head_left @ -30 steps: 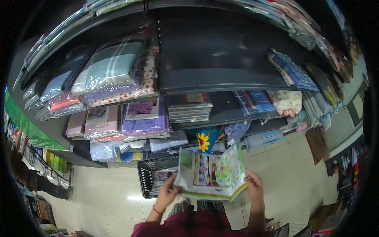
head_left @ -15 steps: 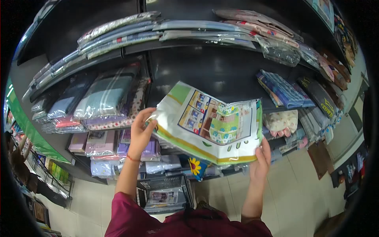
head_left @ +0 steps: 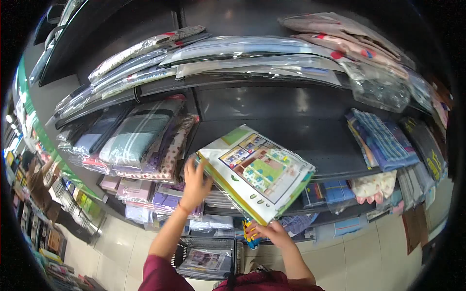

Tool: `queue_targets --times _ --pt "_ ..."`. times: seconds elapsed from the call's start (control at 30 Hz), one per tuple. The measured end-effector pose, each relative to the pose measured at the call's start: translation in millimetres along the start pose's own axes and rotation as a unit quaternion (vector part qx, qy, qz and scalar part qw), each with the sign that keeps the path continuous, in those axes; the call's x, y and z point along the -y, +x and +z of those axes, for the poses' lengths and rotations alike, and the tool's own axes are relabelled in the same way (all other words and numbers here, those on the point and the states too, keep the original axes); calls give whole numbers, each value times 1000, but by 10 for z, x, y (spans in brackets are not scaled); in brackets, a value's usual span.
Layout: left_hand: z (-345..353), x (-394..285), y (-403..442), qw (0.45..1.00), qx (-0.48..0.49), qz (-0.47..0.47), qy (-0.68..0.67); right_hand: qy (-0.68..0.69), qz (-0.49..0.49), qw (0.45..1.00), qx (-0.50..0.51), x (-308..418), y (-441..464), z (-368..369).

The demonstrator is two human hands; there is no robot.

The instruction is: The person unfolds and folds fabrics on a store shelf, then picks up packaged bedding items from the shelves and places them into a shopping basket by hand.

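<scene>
A flat, plastic-wrapped package (head_left: 264, 167) with a white and green cover is tilted in front of the middle shelf. Its cover carries a picture of green patterned fabric and several small photos. My right hand (head_left: 272, 233) grips the package's near corner, fingers curled at the edge. At the left edge is my left hand (head_left: 195, 184), its fingers spread and touching or almost touching the package. Whether the far corner rests on the shelf, I cannot tell.
Wrapped folded textiles (head_left: 138, 133) fill the left of the middle shelf (head_left: 286, 109); a blue plaid pack (head_left: 383, 136) lies at the right. Long flat packs (head_left: 252, 53) line the shelf above. A dark basket (head_left: 233, 250) stands on the floor below. Another person (head_left: 41, 189) stands far left.
The package has turned and moved down toward the shelf. My right hand has shifted left to its near corner, and my left hand's fingers have loosened. The view has moved closer to the shelves.
</scene>
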State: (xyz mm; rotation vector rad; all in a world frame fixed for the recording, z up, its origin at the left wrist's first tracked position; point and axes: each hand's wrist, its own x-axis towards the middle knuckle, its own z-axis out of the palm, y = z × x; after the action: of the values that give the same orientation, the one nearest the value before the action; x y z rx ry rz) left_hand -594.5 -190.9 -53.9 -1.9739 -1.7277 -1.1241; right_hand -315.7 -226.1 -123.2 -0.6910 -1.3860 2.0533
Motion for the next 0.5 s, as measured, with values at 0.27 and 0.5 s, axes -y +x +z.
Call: queue_targets --times 0.27,0.5 --pt "-308 -828 -956 967 60 -195 -151 25 -25 998 59 -368 1285 585" --pt "-586 -903 -1840 922 -35 -372 -98 -386 -142 822 393 67 1292 744"
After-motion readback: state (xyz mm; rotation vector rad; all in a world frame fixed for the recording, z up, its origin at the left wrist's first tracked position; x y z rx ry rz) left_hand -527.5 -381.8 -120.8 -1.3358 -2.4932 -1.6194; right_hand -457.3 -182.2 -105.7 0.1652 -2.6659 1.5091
